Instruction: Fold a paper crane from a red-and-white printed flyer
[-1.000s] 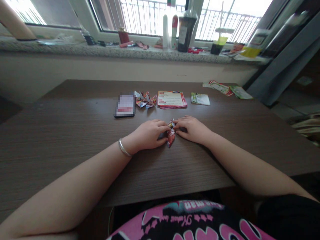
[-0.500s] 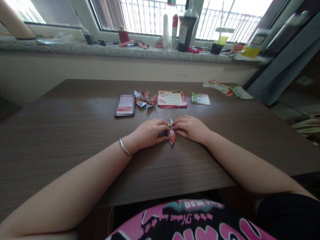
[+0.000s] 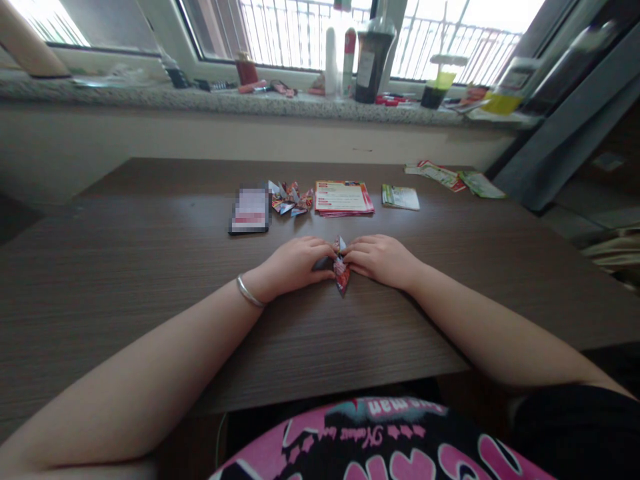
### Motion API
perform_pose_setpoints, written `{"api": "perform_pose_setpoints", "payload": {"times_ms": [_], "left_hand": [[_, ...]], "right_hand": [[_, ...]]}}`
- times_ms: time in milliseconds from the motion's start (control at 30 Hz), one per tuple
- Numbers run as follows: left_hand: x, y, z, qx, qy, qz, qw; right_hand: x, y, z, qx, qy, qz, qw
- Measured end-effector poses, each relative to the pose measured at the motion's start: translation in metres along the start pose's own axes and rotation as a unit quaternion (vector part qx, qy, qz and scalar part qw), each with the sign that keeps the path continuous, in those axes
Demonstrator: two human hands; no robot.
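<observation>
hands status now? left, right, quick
Left hand: fingers pinched on the folded paper piece, against the table.
Right hand: fingers pinched on the same paper piece from the other side.

Little can be read. The pink and black shirt (image 3: pixel 380 443) at the bottom edge carries lettering seen upside down, of which only "man" is legible; the script line below it cannot be made out. Print on the red and white leaflets (image 3: pixel 343 198) and the green card (image 3: pixel 401 197) is too small to read.
</observation>
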State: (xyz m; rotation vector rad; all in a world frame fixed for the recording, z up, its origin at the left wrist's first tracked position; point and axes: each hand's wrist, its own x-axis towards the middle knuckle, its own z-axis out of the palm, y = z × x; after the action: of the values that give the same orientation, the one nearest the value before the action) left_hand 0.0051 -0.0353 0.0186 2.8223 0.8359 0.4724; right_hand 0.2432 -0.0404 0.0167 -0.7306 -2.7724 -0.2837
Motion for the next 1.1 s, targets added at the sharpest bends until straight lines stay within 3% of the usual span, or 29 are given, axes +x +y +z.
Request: {"api": "perform_pose_setpoints", "payload": {"times_ms": [200, 500, 1100], "left_hand": [[0.001, -0.008, 0.003, -0.038, 0.005, 0.006, 0.999], [0.000, -0.002, 0.001, -0.025, 0.002, -0.001, 1.000], [0.001, 0.010, -0.003, 0.057, 0.005, 0.012, 0.998]], "right_hand": [[-0.001, -0.004, 0.002, -0.006, 0.005, 0.011, 1.000], [0.003, -0.015, -0.009, -0.056, -0.045, 0.013, 0.997], [0.001, -0.003, 0.004, 0.161, 0.020, 0.134, 0.978]]}}
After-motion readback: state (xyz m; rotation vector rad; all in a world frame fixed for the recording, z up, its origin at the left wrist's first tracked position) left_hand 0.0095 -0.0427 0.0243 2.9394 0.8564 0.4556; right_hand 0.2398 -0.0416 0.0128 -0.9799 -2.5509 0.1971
